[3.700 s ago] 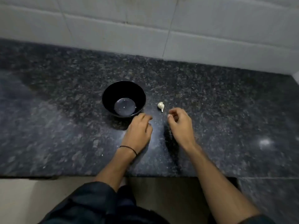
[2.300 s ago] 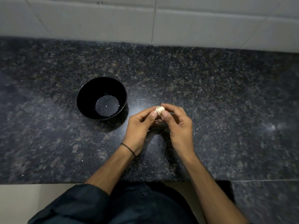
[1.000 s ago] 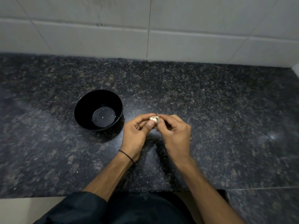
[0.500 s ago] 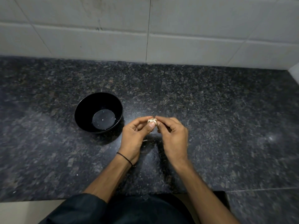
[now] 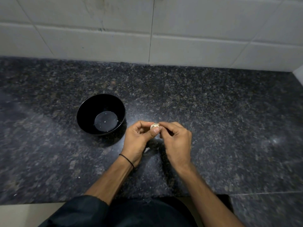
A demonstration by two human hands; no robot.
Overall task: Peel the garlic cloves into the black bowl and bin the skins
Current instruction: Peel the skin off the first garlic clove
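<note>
where the dark speckled counter (image 5: 49, 145) stretches away at the left, a black bowl (image 5: 86, 112) stands upright on it, with only a few pale specks on its flat bottom. just to the right of the bowl is the left hand (image 5: 138, 138), with a thin black band (image 5: 127, 159) round the wrist. its thumb and curled fingers pinch a small garlic clove (image 5: 155, 126). the clove sits between the two hands, near the bowl's right rim but outside it. it looks pale with a brownish patch, and it is too small to tell how much skin is on it. the right hand (image 5: 176, 140) meets it from the other side, fingers curled, thumb and fingertip nipping the clove's top right edge. both hands cast a shadow on the stone beneath them. a white tiled wall (image 5: 196, 38) runs along the back of the counter, and dark clothing (image 5: 85, 210) fills the bottom edge.
</note>
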